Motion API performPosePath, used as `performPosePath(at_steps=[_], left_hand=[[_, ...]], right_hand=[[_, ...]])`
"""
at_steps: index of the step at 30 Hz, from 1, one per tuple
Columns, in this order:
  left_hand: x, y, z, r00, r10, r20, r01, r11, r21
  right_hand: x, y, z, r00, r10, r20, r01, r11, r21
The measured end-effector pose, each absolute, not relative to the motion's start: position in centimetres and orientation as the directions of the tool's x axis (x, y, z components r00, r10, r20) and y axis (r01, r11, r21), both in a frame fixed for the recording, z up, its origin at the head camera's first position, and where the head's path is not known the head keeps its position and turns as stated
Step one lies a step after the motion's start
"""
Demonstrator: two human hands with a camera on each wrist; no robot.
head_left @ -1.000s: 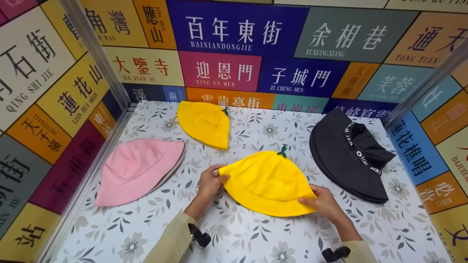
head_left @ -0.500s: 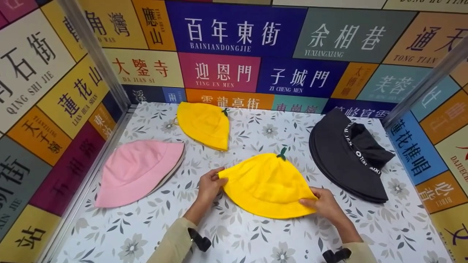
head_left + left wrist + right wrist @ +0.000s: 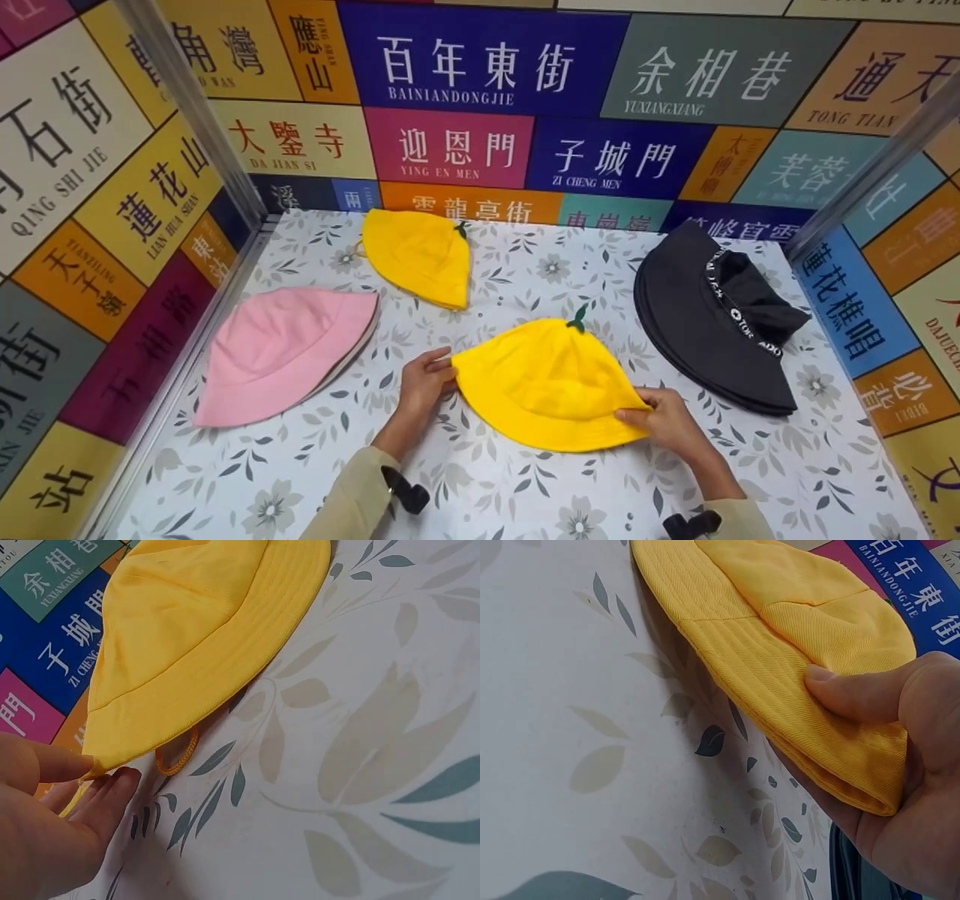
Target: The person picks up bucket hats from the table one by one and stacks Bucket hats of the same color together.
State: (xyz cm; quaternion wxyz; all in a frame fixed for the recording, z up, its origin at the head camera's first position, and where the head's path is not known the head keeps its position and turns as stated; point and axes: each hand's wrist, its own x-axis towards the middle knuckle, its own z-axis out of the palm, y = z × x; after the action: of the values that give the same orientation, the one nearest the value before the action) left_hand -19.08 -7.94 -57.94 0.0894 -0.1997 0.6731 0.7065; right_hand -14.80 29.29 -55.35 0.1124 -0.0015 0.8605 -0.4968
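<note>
A yellow bucket hat [image 3: 555, 375] with a small green leafy stem on its crown lies at the middle of the table, its brim towards me. My right hand [image 3: 667, 420] pinches the brim's right corner, thumb on top and fingers underneath, as the right wrist view shows. At the left corner, my left hand [image 3: 424, 386] has its fingers fairly straight. The thumb tip just touches the brim edge [image 3: 135, 746] in the left wrist view, with the fingers below. An orange cord loop [image 3: 178, 754] hangs under the brim.
A pink bucket hat [image 3: 289, 352] lies to the left and a smaller yellow hat [image 3: 420, 255] at the back. Black hats [image 3: 697, 330], apparently stacked, lie on the right. Walls with printed signs [image 3: 487, 60] enclose the leaf-patterned table [image 3: 480, 495] at the back and both sides.
My left thumb has slid off the top of the brim and the hand has drawn slightly left. The hat has sunk a little towards me. My right hand keeps its pinch.
</note>
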Motion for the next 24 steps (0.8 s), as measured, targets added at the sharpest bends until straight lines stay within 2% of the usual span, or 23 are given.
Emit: performPosePath(at_steps=[8, 19, 24], left_hand=[[-20.5, -8.9, -57.8, -0.881, -0.218, -0.419, -0.411, -0.085, 0.908], [-24.2, -10.9, -56.7, -0.801, -0.269, -0.535, -0.48, -0.247, 0.842], [-26.3, -11.1, -55.4, -0.797, -0.309, -0.518, -0.463, -0.237, 0.854]], right_hand=[[-14.7, 29.5, -55.6, -0.974, -0.116, -0.196, 0.109, 0.517, -0.849], [-14.6, 29.7, -55.7, -0.975, -0.144, -0.169, 0.071, 0.517, -0.853], [-14.6, 29.8, -55.8, -0.974, -0.129, -0.187, 0.097, 0.508, -0.856]])
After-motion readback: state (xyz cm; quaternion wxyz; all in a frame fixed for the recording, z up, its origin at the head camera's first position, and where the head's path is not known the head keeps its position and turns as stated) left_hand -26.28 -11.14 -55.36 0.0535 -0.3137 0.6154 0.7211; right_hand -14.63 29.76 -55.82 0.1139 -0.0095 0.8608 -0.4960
